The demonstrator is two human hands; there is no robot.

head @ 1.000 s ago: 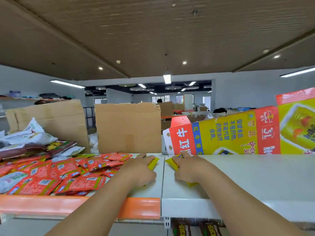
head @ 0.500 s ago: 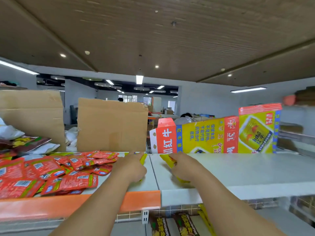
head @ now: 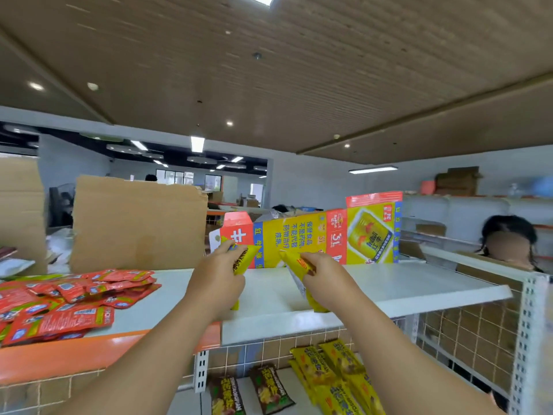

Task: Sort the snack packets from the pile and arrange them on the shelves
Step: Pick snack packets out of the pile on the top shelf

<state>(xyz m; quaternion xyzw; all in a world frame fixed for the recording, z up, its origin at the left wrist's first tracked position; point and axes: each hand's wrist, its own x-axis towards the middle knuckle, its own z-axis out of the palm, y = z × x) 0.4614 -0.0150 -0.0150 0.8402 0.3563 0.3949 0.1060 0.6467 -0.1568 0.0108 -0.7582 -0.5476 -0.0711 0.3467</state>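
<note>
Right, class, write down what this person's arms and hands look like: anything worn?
The left forearm and right forearm are bare to the frame's edge; no sleeve shows. The left hand and right hand are ungloved, with no watch, bracelet or ring visible.

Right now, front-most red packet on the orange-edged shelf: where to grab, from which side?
Pinch the right short end of the red packet, coming from the right and above: it lies flat, lengthwise along the shelf front, and that end lies over bare shelf while its left part is crowded by other red packets. The left hand and right hand hold yellow packets; free one first.
</note>
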